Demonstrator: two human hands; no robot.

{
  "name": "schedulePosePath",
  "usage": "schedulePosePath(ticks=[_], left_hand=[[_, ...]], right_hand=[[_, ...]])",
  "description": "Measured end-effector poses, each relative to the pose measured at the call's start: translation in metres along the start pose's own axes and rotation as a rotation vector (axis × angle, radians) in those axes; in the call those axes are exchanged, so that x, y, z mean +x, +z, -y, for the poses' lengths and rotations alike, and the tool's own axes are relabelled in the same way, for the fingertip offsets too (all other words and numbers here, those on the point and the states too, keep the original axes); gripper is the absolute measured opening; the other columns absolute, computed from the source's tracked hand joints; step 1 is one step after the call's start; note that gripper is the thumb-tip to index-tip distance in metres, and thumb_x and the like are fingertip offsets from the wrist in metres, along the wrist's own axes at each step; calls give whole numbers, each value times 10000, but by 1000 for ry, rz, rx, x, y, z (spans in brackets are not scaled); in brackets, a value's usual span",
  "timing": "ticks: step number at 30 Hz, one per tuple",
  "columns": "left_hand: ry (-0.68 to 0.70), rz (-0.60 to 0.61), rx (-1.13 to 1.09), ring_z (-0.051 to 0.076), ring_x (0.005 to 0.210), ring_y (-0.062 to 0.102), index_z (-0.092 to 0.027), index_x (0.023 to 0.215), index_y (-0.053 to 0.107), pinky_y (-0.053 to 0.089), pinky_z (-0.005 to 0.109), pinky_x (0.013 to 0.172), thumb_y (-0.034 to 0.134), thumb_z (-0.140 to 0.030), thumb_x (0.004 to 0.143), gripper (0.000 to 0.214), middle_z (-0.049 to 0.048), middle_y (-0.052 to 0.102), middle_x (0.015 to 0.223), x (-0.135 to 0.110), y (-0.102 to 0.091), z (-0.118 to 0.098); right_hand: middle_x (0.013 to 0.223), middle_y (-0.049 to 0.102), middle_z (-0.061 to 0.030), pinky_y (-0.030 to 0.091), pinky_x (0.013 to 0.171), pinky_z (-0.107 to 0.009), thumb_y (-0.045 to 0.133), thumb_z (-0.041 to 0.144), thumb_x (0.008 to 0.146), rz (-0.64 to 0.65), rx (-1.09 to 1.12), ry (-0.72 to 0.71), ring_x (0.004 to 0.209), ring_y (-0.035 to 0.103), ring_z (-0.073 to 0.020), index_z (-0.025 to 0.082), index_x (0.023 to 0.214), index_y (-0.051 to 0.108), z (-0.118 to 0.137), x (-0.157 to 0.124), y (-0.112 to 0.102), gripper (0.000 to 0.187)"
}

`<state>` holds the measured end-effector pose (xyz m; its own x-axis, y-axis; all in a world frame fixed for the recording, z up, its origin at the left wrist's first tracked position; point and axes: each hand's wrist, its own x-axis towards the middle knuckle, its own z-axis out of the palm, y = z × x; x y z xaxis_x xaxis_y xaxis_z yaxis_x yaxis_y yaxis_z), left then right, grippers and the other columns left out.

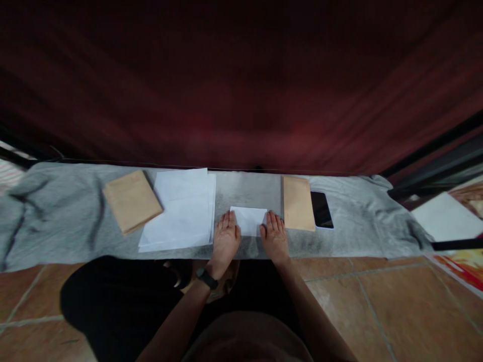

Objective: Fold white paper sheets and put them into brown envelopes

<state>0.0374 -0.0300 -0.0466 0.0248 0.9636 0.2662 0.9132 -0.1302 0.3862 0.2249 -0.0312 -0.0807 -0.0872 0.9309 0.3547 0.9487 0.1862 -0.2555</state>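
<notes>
- Folded white paper [249,219] is laid flat at the centre of the grey-clothed surface [56,216].
- Left hand [225,237] and right hand [274,236] are spread open, pressed on its side edges; nothing is gripped.

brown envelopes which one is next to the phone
The right-hand brown envelope, lying straight beside the black phone, near the right hand. The other brown envelope lies tilted far to the left, beside the white sheets.
</notes>
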Motion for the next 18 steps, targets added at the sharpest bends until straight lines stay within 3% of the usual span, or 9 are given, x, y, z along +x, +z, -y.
schedulePosePath(ticks=[11, 15, 18], left_hand=[[-299, 65, -253, 257, 1016, 690, -120, 1438, 473, 560, 402, 937, 499, -156, 875, 565, 142, 687, 1155, 18, -8, 10], [-269, 91, -334, 218, 958, 704, -188, 1462, 453, 579, 343, 884, 481, -97, 846, 623, 95, 720, 1133, 12, -13, 8], [-228, 73, -247, 223, 942, 701, -187, 1445, 480, 577, 349, 869, 481, -141, 875, 571, 109, 708, 1152, 6, -19, 10]], right_hand=[[1519, 456, -184, 349, 1154, -494, 385, 333, 1034, -4, -16, -17, 1433, 354, -296, 69, 1493, 396, -2, 0, 1, 529], [1527, 446, -180, 352, 1150, -501, 380, 330, 1030, -22, 0, -31, 1429, 356, -295, 80, 1493, 391, -4, -2, 3, 527], [1527, 450, -169, 359, 1145, -511, 371, 342, 1030, -35, 16, -39, 1428, 362, -293, 103, 1502, 378, -4, -2, 4, 528]])
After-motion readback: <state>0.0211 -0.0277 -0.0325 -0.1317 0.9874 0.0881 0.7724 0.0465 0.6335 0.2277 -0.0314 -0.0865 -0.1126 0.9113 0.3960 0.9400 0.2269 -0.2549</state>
